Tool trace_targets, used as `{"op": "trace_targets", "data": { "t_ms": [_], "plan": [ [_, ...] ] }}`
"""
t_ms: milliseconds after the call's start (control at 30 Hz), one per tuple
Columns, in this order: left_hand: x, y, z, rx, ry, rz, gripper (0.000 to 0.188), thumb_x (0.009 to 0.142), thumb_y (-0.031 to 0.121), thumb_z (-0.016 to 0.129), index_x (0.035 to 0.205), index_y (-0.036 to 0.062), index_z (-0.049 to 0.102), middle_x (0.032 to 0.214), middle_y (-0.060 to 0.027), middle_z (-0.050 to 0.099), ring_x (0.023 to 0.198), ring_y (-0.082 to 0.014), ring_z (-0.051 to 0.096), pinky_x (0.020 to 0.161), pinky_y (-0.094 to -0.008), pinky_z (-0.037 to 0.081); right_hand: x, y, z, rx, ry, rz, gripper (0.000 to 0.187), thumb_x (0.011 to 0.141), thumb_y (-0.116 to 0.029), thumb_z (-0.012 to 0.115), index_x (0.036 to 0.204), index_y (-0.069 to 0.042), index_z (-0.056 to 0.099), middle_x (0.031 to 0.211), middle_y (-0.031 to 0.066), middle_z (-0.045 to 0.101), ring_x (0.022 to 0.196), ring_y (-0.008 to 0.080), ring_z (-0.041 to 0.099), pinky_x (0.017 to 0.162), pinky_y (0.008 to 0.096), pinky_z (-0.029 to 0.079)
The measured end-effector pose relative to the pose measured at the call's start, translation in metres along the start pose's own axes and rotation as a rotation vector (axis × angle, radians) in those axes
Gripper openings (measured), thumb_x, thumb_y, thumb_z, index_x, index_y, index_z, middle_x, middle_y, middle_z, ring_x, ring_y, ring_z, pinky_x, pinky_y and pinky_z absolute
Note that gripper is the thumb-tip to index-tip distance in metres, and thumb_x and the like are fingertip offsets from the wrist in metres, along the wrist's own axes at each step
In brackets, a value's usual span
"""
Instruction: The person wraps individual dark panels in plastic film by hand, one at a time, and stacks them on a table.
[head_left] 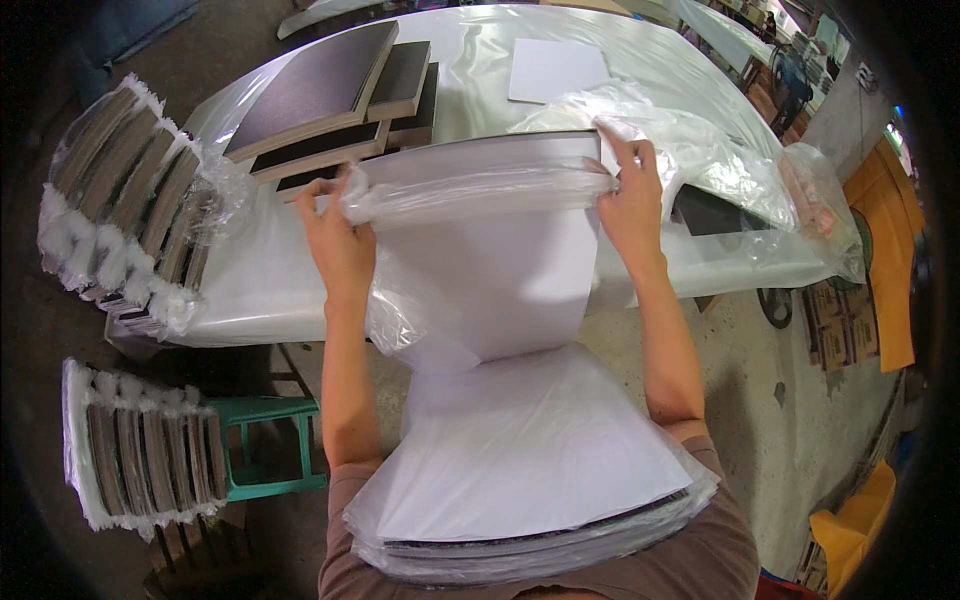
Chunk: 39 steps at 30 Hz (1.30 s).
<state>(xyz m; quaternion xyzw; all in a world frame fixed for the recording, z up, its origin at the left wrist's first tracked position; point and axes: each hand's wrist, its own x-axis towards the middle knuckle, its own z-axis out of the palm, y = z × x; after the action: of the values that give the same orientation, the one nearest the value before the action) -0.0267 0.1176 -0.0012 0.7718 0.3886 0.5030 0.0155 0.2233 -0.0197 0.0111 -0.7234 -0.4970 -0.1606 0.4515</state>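
A white-faced board (500, 270) with a dark far edge stands tilted in front of me, its near end over my lap. Across its upper part runs a gathered band of clear plastic film (480, 192). My left hand (338, 240) is closed on the left end of this film, beside the board's edge. At the other end, my right hand (632, 195) pinches the film near the board's far right corner. On my lap lies a stack of white boards in clear plastic (540, 450), with dark edges showing at the near side.
Dark boards (315, 80) are piled on the plastic-covered table (480, 50), near a white sheet (557, 70) and loose clear film (720, 160). Wrapped stacks stand at the left (125, 190) and on a green stool (268, 410). Orange sheets (885, 240) are at the right.
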Motion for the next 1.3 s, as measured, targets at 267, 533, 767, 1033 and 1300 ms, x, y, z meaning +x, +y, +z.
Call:
{"op": "trace_targets", "data": {
  "t_ms": [267,533,767,1033,1300],
  "plan": [
    [-0.082,-0.026,-0.040,-0.286,0.168,0.143,0.029,0.066,0.019,0.068,0.084,-0.0021,0.062,0.086,-0.0102,0.053,0.068,-0.0195,0.051,0.057,-0.0284,0.044,-0.065,-0.012,-0.042,0.206,0.150,-0.114,0.053,0.049,0.016,0.047,0.094,-0.008,0.061,0.086,0.0099,0.044,0.072,0.0170,0.049,0.055,0.0235,0.043],
    [-0.046,0.003,-0.108,-0.887,-1.025,-0.975,0.029,0.072,0.017,0.062,0.095,-0.0005,0.055,0.086,-0.0065,0.055,0.080,-0.0170,0.052,0.073,-0.0278,0.041,-0.040,-0.002,-0.121,1.077,-0.707,0.491,0.041,0.060,-0.006,0.068,0.098,-0.002,0.054,0.092,0.0063,0.054,0.063,0.0104,0.048,0.054,0.0191,0.036],
    [-0.100,-0.010,-0.065,-0.676,-1.287,-1.129,0.036,0.075,0.016,0.063,0.105,0.0010,0.050,0.090,-0.0031,0.055,0.086,-0.0143,0.051,0.077,-0.0275,0.040,-0.160,0.077,-0.069,1.249,-0.765,0.981,0.062,0.071,-0.012,0.065,0.123,0.001,0.034,0.110,0.0120,0.050,0.071,0.0144,0.056,0.063,0.0238,0.046],
    [-0.256,-0.099,0.023,-0.640,-0.916,-1.328,0.034,0.079,0.030,0.054,0.102,0.0055,0.050,0.078,-0.0036,0.056,0.066,-0.0129,0.052,0.055,-0.0236,0.041,-0.227,0.114,0.028,1.108,-0.541,1.421,0.046,0.078,-0.019,0.059,0.117,-0.001,0.041,0.103,0.0101,0.054,0.090,0.0165,0.053,0.077,0.0284,0.043],
    [-0.196,-0.130,-0.042,-0.824,-0.629,-1.317,0.054,0.081,0.053,0.043,0.109,0.0073,0.046,0.079,-0.0034,0.055,0.063,-0.0105,0.051,0.046,-0.0202,0.039,-0.214,0.178,0.021,0.861,-0.568,1.129,0.024,0.073,-0.022,0.062,0.090,-0.006,0.053,0.082,0.0005,0.052,0.075,0.0095,0.046,0.060,0.0223,0.036]
  ]
}}
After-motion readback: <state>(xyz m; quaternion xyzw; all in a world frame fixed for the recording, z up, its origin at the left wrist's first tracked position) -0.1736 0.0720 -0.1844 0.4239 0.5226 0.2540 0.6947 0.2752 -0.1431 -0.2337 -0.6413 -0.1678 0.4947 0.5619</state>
